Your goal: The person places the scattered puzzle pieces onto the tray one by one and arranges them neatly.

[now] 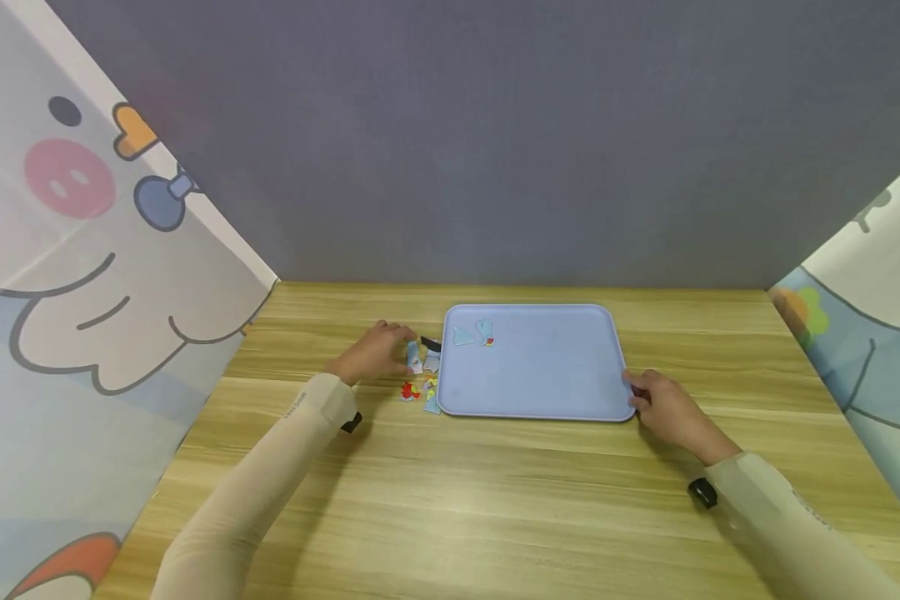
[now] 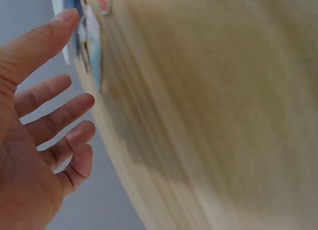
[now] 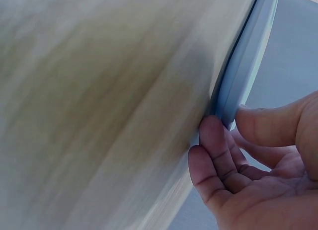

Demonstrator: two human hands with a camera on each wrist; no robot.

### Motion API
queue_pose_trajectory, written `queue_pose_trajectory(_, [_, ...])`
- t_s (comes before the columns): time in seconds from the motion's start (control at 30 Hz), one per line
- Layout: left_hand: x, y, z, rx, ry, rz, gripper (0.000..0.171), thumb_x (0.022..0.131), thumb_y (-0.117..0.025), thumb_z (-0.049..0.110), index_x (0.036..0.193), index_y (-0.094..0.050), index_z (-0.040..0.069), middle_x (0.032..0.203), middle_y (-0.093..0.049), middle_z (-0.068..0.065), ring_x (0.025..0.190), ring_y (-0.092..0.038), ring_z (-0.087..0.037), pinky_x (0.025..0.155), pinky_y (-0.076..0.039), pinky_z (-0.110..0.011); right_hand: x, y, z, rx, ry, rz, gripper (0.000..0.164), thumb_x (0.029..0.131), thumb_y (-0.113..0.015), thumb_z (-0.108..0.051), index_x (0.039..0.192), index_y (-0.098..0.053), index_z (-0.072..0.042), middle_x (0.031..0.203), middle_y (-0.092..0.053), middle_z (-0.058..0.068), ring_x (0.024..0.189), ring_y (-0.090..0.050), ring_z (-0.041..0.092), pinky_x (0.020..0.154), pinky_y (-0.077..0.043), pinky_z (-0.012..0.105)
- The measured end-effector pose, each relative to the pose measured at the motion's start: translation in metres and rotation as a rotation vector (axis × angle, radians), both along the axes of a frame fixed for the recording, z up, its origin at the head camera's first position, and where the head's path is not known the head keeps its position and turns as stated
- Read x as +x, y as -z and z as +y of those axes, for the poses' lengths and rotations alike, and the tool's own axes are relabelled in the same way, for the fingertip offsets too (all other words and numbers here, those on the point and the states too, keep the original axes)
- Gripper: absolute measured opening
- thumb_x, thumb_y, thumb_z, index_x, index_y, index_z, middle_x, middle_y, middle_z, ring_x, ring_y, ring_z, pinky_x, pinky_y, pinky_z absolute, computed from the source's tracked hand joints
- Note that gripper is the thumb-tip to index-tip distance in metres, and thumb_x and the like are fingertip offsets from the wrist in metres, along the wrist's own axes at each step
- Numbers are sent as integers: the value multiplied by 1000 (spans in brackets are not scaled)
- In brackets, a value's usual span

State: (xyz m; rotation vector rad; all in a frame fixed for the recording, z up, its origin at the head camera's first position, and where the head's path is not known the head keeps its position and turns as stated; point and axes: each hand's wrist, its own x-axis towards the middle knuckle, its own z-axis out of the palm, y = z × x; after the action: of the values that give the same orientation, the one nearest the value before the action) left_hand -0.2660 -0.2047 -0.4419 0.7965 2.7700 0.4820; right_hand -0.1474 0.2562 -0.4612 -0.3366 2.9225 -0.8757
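A pale blue rectangular tray (image 1: 540,375) lies on the wooden table. Its right edge is pinched between the thumb and fingers of my right hand (image 1: 667,408); the right wrist view shows the thumb (image 3: 266,125) on the rim and fingertips at its outer side. My left hand (image 1: 375,352) hovers just left of several flat, puzzle-like picture pieces (image 1: 414,358), fingers apart and loosely bent. Nothing is in its grasp in the left wrist view. Red-and-yellow pieces (image 1: 410,392) lie nearer me. On the tray's upper left are a light blue triangular piece (image 1: 462,336) and a whale-like piece (image 1: 484,331).
A small black item (image 1: 431,343) is by the tray's left edge, its kind unclear. The wooden table (image 1: 495,500) ends at a grey wall (image 1: 525,150) behind. Cartoon-printed cloth (image 1: 67,292) borders the left side, with similar cloth (image 1: 870,333) on the right.
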Motion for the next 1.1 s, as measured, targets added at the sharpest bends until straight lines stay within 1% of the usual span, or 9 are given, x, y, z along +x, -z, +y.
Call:
queue_pose_trajectory(0.07, [-1, 3, -1, -1, -8, -3, 68, 73, -82, 30, 131, -54, 7, 132, -51, -10, 121, -39, -33, 102, -32, -47, 0, 0, 0, 3, 0, -3, 43, 87, -58, 5, 126, -47, 18, 89, -56, 13, 69, -47, 20, 59, -39, 34])
queue_pose_trajectory(0.13, [-1, 6, -1, -5, -11, 1, 68, 73, -83, 30, 131, -54, 8, 133, -50, -10, 121, -39, -33, 101, -32, -47, -1, 0, 0, 4, 0, -4, 43, 87, -59, 5, 126, -47, 18, 89, -56, 13, 69, -47, 20, 59, -39, 34])
queue_pose_trajectory(0.3, [-2, 7, 0, -11, -19, 5, 66, 74, -83, 25, 131, -54, 9, 133, -49, -11, 120, -39, -32, 100, -34, -45, -2, 0, 2, 1, -5, 7, 42, 87, -59, 6, 126, -47, 18, 89, -57, 13, 69, -47, 20, 60, -40, 34])
queue_pose_trajectory(0.47, [-3, 11, -1, -2, -16, 18, 60, 73, -83, 26, 125, -58, 13, 127, -52, -8, 115, -41, -28, 97, -36, -44, -2, 1, 2, -1, -8, 10, 43, 86, -59, 6, 126, -47, 18, 88, -57, 13, 69, -47, 20, 60, -40, 33])
queue_pose_trajectory(0.53, [-5, 12, -2, 4, -2, 44, 56, 72, -83, 28, 121, -60, 14, 123, -54, -6, 112, -43, -27, 99, -35, -45, -2, 1, 2, -3, -7, 7, 43, 86, -59, 7, 126, -47, 18, 87, -57, 12, 68, -47, 20, 60, -40, 33])
queue_pose_trajectory(0.7, [-8, 9, -5, 38, 23, 130, 50, 69, -82, 29, 112, -64, 10, 111, -60, -4, 101, -46, -25, 94, -36, -44, -1, 1, 2, -10, -1, -2, 43, 87, -58, 6, 126, -47, 18, 88, -57, 13, 69, -48, 21, 60, -41, 34])
queue_pose_trajectory(0.77, [-9, 7, -6, 42, 20, 148, 49, 69, -83, 30, 109, -64, 9, 108, -60, -5, 98, -45, -24, 90, -37, -44, -1, 1, 2, -13, 1, -2, 42, 87, -59, 6, 126, -47, 18, 88, -57, 13, 69, -48, 21, 61, -41, 35])
queue_pose_trajectory(0.97, [-9, -1, -5, 43, 37, 183, 39, 72, -82, 31, 101, -68, 10, 106, -61, -4, 98, -45, -22, 90, -37, -42, 0, 0, 1, -14, 4, -2, 43, 86, -60, 7, 126, -47, 18, 82, -55, 9, 68, -47, 21, 61, -41, 35])
queue_pose_trajectory(1.1, [-8, -5, -1, 77, 59, 213, 34, 73, -80, 31, 98, -69, 10, 106, -61, -3, 98, -45, -21, 88, -38, -40, 1, -2, 0, -16, 10, -7, 43, 87, -59, 6, 126, -46, 17, 85, -56, 11, 69, -48, 21, 61, -41, 35])
